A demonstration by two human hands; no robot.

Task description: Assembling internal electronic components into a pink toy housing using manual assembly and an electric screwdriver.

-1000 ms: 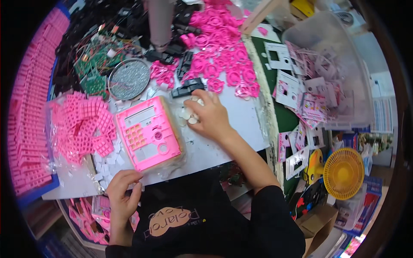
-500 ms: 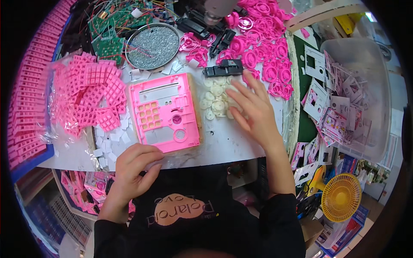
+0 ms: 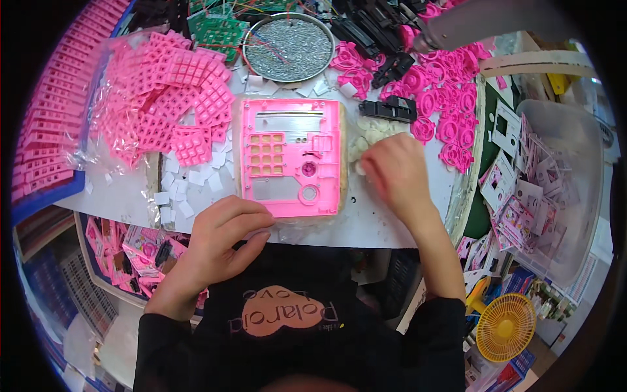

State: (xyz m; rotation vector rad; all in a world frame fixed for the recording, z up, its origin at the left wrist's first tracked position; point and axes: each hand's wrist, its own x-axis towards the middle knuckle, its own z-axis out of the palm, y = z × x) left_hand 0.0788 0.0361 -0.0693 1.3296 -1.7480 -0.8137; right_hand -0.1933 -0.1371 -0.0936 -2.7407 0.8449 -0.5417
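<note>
A pink plastic casing [image 3: 293, 158] lies inner side up on a tan pad [image 3: 345, 153] in front of me. It has a grid of square key openings, a grey strip window and a round opening. My left hand [image 3: 230, 236] rests at its lower left corner, fingers bent and thumb apart, with nothing visible in it. To the right of the casing, my right hand [image 3: 400, 171] curls its fingers down over a pile of small off-white discs [image 3: 373, 129]. Its fingertips are partly hidden, so what they hold does not show. Just beyond the discs sits a black plastic part [image 3: 389, 109].
Pink keypads [image 3: 186, 108] heap up at the left beside white paper squares [image 3: 196, 178]. A round tray of screws [image 3: 287, 49], green circuit boards [image 3: 215, 29] and pink rings [image 3: 450, 98] lie farther back. A tool [image 3: 457, 29] hangs above. A clear bin [image 3: 581, 189] stands right.
My right hand has come down onto the off-white discs, and its spread fingers have curled in. The whole view has shifted, while my left hand stays at the casing's corner.
</note>
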